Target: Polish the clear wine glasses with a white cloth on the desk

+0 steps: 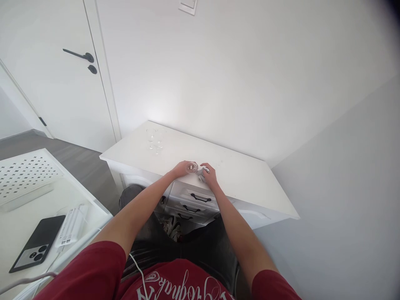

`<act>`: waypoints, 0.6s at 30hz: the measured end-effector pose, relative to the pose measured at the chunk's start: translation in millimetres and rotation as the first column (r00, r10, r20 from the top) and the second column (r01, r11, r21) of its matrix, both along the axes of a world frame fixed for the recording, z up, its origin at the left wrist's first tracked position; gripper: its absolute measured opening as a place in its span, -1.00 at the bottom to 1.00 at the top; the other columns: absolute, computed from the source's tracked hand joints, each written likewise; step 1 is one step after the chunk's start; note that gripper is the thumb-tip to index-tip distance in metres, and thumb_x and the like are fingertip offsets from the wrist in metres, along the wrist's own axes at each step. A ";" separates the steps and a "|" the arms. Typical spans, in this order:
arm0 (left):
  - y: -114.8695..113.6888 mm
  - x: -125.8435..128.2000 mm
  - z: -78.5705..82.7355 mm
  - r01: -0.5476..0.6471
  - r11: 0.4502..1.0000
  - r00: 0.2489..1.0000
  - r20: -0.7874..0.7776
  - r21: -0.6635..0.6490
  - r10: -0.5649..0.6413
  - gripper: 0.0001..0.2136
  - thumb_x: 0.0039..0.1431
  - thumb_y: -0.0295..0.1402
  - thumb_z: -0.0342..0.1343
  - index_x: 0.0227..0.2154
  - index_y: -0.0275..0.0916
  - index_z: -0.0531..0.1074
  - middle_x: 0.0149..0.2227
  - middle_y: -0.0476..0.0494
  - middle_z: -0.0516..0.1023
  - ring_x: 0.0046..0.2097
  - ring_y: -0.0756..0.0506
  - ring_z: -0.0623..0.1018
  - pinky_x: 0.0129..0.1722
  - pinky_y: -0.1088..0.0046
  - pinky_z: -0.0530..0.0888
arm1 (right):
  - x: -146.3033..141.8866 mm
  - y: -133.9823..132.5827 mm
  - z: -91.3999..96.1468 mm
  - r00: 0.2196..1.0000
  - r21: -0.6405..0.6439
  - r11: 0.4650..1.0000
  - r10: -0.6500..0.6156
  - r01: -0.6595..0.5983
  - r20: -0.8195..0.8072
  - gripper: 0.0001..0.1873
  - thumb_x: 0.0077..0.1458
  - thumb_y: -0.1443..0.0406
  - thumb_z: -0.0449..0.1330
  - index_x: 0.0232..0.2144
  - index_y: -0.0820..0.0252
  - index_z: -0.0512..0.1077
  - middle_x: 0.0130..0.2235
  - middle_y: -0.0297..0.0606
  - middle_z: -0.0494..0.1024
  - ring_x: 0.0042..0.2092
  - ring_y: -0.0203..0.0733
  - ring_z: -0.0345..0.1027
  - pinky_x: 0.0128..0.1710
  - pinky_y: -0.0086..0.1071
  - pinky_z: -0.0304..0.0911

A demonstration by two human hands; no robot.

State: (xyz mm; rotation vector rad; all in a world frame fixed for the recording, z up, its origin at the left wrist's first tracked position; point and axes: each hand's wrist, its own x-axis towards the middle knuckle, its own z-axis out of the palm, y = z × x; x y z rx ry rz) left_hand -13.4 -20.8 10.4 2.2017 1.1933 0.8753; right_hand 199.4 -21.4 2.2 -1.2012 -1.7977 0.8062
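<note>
My left hand (182,168) is closed around a small clear glass (191,168) near the front edge of a white dresser top (243,179). My right hand (208,174) is closed on a crumpled pale cloth (202,172) pressed against the glass. Both hands meet above the dresser's drawers. Two more clear glasses (154,139) stand further back on the left part of the dresser top.
The dresser's drawers (195,199) have dark handles. A white door (46,71) with a black lever stands at the back left. On a white table (18,225) at the left lie a dark phone (39,243) and a white power bank (71,227).
</note>
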 end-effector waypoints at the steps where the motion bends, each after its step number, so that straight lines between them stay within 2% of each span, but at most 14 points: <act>1: 1.1 0.3 -0.8 -0.010 1.000 1.000 0.003 0.000 0.010 -0.72 0.11 -0.13 0.07 -0.23 -0.12 0.56 -0.26 -0.02 0.63 -0.26 -0.08 0.54 -0.23 0.48 0.42 | -0.1 0.3 -0.9 1.000 0.009 1.000 -0.023 0.023 0.016 -0.61 -0.07 0.28 -0.01 -0.20 0.11 0.48 -0.38 -0.34 0.46 -0.42 -0.23 0.22 -0.32 -0.33 0.27; 4: 5.5 1.1 -4.0 -0.071 0.997 0.997 0.006 -0.002 0.071 -0.75 0.15 -0.16 0.07 -0.23 -0.14 0.53 -0.21 -0.04 0.62 -0.23 -0.08 0.54 -0.21 0.46 0.40 | -1.4 0.8 -2.8 0.994 0.067 0.996 -0.059 0.053 0.090 -0.72 -0.03 0.28 0.00 -0.36 0.11 0.51 -0.41 -0.32 0.46 -0.38 -0.19 0.25 -0.25 -0.29 0.27; 7: 9.6 1.1 -8.2 -0.105 0.994 0.994 -0.004 0.009 0.105 -0.79 0.16 -0.20 0.07 -0.22 -0.12 0.50 -0.20 -0.03 0.61 -0.22 -0.09 0.53 -0.21 0.45 0.38 | -4.4 0.5 -3.5 0.974 0.168 0.981 0.059 -0.097 0.219 -0.76 0.01 0.31 0.04 -0.41 0.08 0.52 -0.32 -0.26 0.49 -0.20 -0.11 0.31 -0.07 -0.23 0.25; 10: 12.0 0.1 -11.8 -0.124 0.992 0.992 0.003 0.007 0.124 -0.79 0.17 -0.19 0.06 -0.21 -0.13 0.48 -0.24 -0.04 0.60 -0.26 -0.09 0.53 -0.26 0.44 0.36 | -7.6 -0.9 -3.4 0.936 0.245 0.937 0.168 -0.249 0.310 -0.74 0.03 0.36 0.07 -0.32 0.05 0.54 -0.15 -0.21 0.48 -0.06 -0.08 0.29 0.01 -0.21 0.23; 14: 13.5 -0.8 -13.9 -0.134 0.991 0.990 -0.034 -0.020 0.133 -0.69 0.22 -0.05 0.01 -0.27 -0.17 0.48 -0.39 -0.06 0.57 -0.36 -0.11 0.50 -0.34 0.42 0.32 | -10.6 -3.2 -1.7 0.909 0.267 0.922 0.168 -0.282 0.380 -0.65 0.03 0.39 0.09 -0.17 0.01 0.55 0.06 -0.21 0.43 0.04 -0.05 0.27 0.09 -0.15 0.19; 18: 15.4 -1.3 -14.7 -0.140 0.990 0.988 -0.069 -0.016 0.139 -0.65 0.24 0.00 0.00 -0.31 -0.19 0.46 -0.39 -0.09 0.57 -0.36 -0.12 0.50 -0.34 0.42 0.31 | -13.7 -5.1 0.4 0.870 0.242 0.897 0.242 -0.369 0.429 -0.52 0.06 0.41 0.07 0.00 -0.06 0.51 0.11 -0.26 0.47 0.12 -0.02 0.25 0.16 -0.10 0.13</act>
